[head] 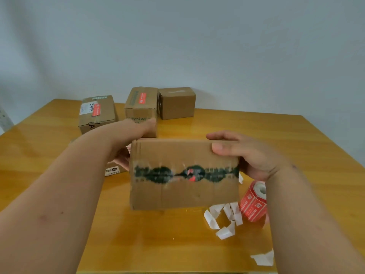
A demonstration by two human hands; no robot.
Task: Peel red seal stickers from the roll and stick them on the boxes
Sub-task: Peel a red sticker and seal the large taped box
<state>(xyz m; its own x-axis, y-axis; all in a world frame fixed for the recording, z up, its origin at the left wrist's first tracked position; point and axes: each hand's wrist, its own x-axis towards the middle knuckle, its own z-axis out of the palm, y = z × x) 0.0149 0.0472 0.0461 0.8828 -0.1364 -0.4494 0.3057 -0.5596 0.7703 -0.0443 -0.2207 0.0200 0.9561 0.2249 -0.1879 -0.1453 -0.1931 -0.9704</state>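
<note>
Box (184, 175) pinched at its ends by left hand (126, 147) and right hand (246, 155); could slip onto roll (253, 201).

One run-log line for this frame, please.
stage: box handling | both hands grip held box | sticker roll on table, right | sealed boxes behind: two

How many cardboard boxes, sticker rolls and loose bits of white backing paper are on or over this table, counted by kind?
Cardboard boxes: 4, one held, three at the back
Red sticker rolls: 1
White backing paper clusters: 2
Total: 7

A further box may lie hidden behind the left forearm.
</note>
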